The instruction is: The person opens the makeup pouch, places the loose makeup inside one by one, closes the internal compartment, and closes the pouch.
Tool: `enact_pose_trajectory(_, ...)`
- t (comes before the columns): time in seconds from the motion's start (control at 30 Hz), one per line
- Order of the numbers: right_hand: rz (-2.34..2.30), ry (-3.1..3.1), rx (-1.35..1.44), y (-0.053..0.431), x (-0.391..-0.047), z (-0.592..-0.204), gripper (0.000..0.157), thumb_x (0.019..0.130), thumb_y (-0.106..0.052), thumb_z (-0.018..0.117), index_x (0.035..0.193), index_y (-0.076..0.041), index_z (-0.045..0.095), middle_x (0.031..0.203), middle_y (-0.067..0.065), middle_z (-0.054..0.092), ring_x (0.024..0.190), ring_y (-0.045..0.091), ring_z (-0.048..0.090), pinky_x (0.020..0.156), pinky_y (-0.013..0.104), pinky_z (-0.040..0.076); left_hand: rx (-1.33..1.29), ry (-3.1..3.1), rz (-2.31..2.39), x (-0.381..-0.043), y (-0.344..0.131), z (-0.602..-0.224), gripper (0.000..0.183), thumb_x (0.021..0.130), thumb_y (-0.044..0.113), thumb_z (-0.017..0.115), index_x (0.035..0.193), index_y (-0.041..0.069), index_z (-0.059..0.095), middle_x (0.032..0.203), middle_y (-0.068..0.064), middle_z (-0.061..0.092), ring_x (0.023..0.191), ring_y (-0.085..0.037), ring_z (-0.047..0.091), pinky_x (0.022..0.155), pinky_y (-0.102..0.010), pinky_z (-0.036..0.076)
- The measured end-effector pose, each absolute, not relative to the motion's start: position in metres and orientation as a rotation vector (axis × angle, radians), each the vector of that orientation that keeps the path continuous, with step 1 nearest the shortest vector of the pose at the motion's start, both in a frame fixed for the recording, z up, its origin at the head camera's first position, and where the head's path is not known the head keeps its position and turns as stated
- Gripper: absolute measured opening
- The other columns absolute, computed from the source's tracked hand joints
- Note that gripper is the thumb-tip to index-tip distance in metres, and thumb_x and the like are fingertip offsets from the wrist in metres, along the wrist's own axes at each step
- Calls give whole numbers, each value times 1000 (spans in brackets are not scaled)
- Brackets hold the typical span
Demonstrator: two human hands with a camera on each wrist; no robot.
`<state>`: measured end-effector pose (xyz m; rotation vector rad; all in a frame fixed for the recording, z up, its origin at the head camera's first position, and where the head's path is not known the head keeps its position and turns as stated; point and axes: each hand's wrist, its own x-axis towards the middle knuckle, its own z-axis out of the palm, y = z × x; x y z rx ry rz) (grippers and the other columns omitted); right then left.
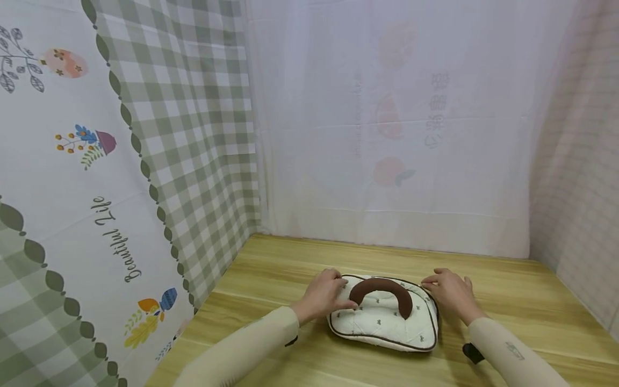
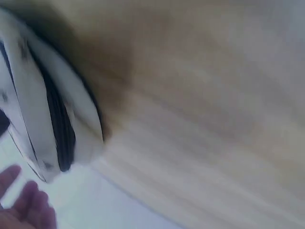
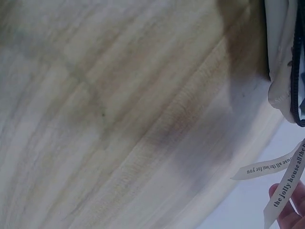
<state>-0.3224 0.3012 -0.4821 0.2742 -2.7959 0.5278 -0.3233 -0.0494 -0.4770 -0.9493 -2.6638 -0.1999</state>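
A cream quilted bag (image 1: pixel 379 336) with dark piping, a small bow print and a curved brown handle (image 1: pixel 382 285) lies on the wooden table. My left hand (image 1: pixel 323 294) rests at the bag's upper left side with fingers spread, its thumb near the handle's left end. At the upper right corner, my right hand (image 1: pixel 450 293) reaches the edge with its fingertips. A printed ribbon (image 3: pixel 287 188) hangs from that corner across the right fingers (image 3: pixel 286 217); whether they pinch it is hidden. Along the bag's side runs a dark zipper (image 2: pixel 59 126).
Wood-grain table (image 1: pixel 280 269) extends around the bag. A green checked curtain (image 1: pixel 193 107) hangs at the left, a pale curtain (image 1: pixel 314 134) behind, and another sheer one (image 1: pixel 580 215) at the right. Dark wrist straps (image 1: pixel 473 353) show beneath the sleeves.
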Motion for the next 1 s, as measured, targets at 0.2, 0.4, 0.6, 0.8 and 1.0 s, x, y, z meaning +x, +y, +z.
enact_pose_trajectory(0.2, 531, -2796, 281, 300, -325, -484, 14, 92, -24, 69, 95, -14, 80, 128, 32, 57, 115, 57, 51, 90, 82, 19, -1253, -2663, -288, -342, -44, -472, 65, 80, 56, 76, 129, 14, 67, 137, -4, 56, 129, -19, 48, 108, -31, 38)
enact_pose_trajectory(0.4, 538, -2801, 268, 298, -326, -481, 14, 92, -24, 70, 95, -14, 80, 128, 32, 57, 117, 55, 50, 91, 81, 19, -1372, -2748, -414, -347, -40, -472, 61, 81, 50, 79, 126, 11, 68, 138, 1, 58, 129, -14, 50, 107, -25, 37)
enact_pose_trajectory(0.6, 550, -2795, 273, 300, -324, -481, 13, 91, -21, 70, 95, -14, 80, 127, 32, 57, 115, 56, 51, 91, 81, 19, -1321, -2871, -595, -351, -41, -477, 49, 81, 45, 81, 118, 14, 73, 137, 6, 59, 126, -10, 53, 102, -22, 41)
enact_pose_trajectory(0.8, 549, -2776, 334, 303, -320, -482, 12, 91, -17, 70, 96, -14, 80, 127, 31, 58, 116, 53, 51, 92, 81, 18, -1205, -2980, -730, -352, -44, -481, 36, 84, 45, 78, 110, 21, 75, 140, 3, 57, 126, -9, 53, 99, -20, 43)
enact_pose_trajectory(1.0, 542, -2743, 372, 311, -311, -485, 12, 89, -14, 70, 95, -13, 80, 125, 30, 59, 114, 51, 54, 94, 80, 18, -1188, -2994, -785, -354, -43, -486, 29, 84, 46, 77, 106, 27, 75, 132, 9, 62, 117, -6, 58, 94, -20, 46)
